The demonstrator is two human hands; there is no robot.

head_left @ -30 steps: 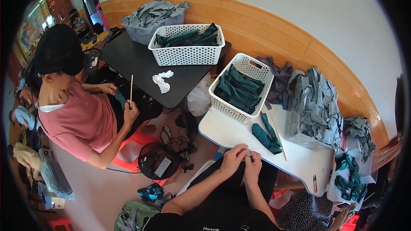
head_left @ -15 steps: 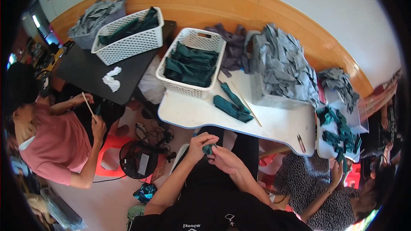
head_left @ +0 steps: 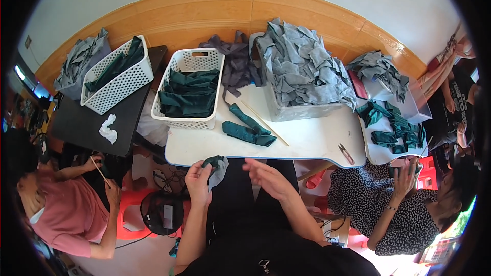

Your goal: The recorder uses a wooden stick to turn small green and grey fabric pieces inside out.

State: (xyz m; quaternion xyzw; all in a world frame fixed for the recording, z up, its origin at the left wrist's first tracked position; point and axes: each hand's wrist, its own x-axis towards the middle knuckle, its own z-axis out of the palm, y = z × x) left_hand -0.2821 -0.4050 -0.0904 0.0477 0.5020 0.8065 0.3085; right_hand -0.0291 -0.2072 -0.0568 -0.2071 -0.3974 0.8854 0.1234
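Just in front of the white table's near edge, my left hand [head_left: 198,178] grips a small strip of fabric [head_left: 219,171], dark green on one face and grey on the other. Its grey end hangs down beside my fingers. To the right, my right hand [head_left: 268,178] is raised with fingers stretched out, holding nothing and apart from the fabric. On the table [head_left: 312,145] ahead of my hands lie folded dark green fabric strips [head_left: 248,134] and a thin wooden stick [head_left: 263,122].
A white basket [head_left: 189,121] of green strips and a bin of grey fabric [head_left: 307,71] stand at the back. Small thread snips [head_left: 346,153] lie at the table's right. Co-workers sit left [head_left: 71,202] and right [head_left: 409,220]. A black fan [head_left: 162,213] stands at lower left.
My hands have separated: the left moved left with the fabric, its grey side now showing; the right let go and opened. The view has shifted to the right.
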